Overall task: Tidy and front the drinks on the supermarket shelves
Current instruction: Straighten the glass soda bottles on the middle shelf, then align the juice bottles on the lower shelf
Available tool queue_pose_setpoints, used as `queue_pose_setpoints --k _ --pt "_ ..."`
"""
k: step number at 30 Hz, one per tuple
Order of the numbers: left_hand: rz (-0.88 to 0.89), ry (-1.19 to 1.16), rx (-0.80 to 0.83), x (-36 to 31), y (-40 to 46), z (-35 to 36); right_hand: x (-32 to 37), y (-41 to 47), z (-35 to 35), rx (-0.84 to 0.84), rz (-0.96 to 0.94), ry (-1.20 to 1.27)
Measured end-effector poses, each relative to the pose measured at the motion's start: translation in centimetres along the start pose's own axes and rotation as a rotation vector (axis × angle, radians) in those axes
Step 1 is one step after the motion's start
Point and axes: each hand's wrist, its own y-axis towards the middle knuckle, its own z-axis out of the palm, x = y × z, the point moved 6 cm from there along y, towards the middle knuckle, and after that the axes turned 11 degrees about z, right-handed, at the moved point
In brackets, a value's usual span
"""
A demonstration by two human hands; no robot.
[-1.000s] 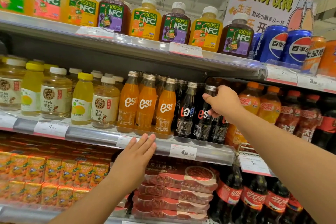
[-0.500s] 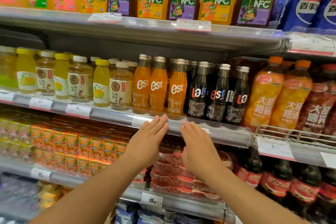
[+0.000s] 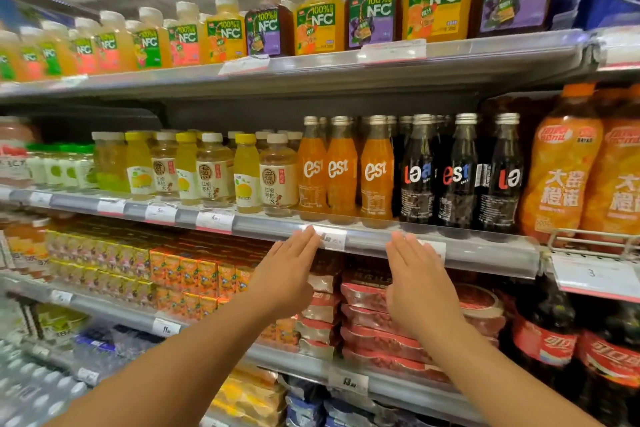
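Both the left hand (image 3: pixel 285 274) and right hand (image 3: pixel 417 282) hover flat and empty below the middle shelf rail (image 3: pixel 485 253). Orange est bottles (image 3: pixel 341 170) face front; two cola bottles (image 3: pixel 417 173) need turning.

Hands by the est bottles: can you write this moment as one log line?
left hand: open, flat, empty | right hand: open, flat, empty | both: fingertips at shelf rail below est bottles | nothing held
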Motion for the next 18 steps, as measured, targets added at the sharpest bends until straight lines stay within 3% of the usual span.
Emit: queue_pose_setpoints --k 9,14,18 --pt "-0.167 0.058 -0.15 16.2 -4.0 -2.3 1.0 0.5 -0.1 -0.036 0.128 -0.202" --pt "-0.007 0.181 -0.136 22.5 -4.7 -1.2 4.7 0.5 -0.2 -0.085 0.378 -0.192" --pt "0.088 0.208 -0.127 23.5 -4.6 1.0 13.8 2.1 1.1 -0.023 0.245 -0.221"
